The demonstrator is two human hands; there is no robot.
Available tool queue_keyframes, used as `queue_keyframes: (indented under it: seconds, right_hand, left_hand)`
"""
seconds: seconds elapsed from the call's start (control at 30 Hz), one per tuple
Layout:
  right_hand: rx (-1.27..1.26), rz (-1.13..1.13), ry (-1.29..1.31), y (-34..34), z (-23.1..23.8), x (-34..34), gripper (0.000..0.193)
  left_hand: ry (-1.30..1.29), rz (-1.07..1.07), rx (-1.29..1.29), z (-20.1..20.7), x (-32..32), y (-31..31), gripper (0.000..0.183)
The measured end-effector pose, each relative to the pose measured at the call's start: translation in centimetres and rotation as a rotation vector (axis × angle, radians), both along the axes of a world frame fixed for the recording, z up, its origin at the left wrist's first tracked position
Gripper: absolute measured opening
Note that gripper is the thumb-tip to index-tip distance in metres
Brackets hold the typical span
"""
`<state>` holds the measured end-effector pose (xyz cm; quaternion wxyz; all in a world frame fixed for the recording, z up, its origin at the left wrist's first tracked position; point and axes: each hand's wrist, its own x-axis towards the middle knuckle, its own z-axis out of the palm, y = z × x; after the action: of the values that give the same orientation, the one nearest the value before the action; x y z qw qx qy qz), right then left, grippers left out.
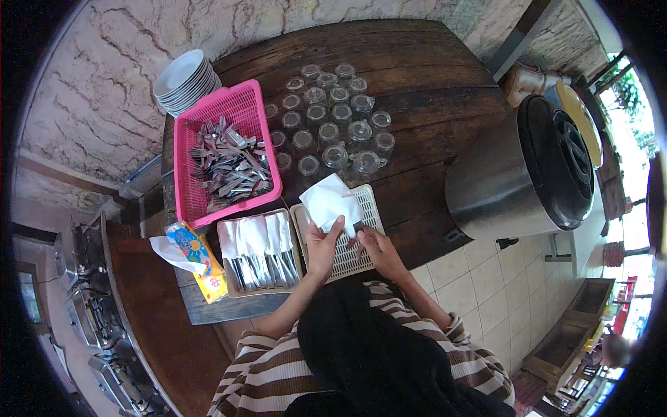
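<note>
A white paper napkin [332,200] is held up in front of me, over a beige plastic basket [369,201] with a slatted bottom. My left hand [324,249] grips its lower left part, thumb on top. My right hand [379,251] has its fingers bent and pinched at the napkin's lower right edge. A small dark piece shows there; I cannot tell what it is. To the left, a second beige basket [297,272] holds rows of cutlery wrapped in white napkins [256,236]. Behind that, a pink basket [271,154] contains loose forks and spoons [233,170].
Several upside-down glass mugs [335,157] stand on the dark wooden table [424,90]. White plates [184,75] are stacked at the back left. A yellow and blue napkin pack [198,258] lies at the left edge. On the right stands a large metal container [493,174] with a black lid.
</note>
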<state>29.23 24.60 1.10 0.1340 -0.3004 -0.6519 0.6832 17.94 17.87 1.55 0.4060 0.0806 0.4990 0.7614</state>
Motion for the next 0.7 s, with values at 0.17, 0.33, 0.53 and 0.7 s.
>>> queue_keyframes:
  seconds: [0.17, 0.33, 0.53, 0.7]
  right_hand:
    - [0.056, -0.002, 0.015, -0.1, -0.9, -0.2, 0.025]
    - [-0.062, -0.077, 0.033, -0.1, 0.4, -0.1, 0.023]
    - [-0.291, -0.061, 0.045, 0.3, 0.6, 0.1, 0.023]
    - [-0.211, -0.12, 0.006, 0.2, -0.3, -0.2, 0.025]
  left_hand:
    - [0.075, 0.07, -0.016, -0.6, 0.0, 0.1, 0.024]
    - [0.066, 0.02, -0.022, -1.4, -0.2, -0.5, 0.022]
    - [0.128, -0.131, -0.109, -1.1, -1.0, -1.2, 0.021]
    - [0.194, -0.267, -0.237, -0.6, -2.2, -1.4, 0.019]
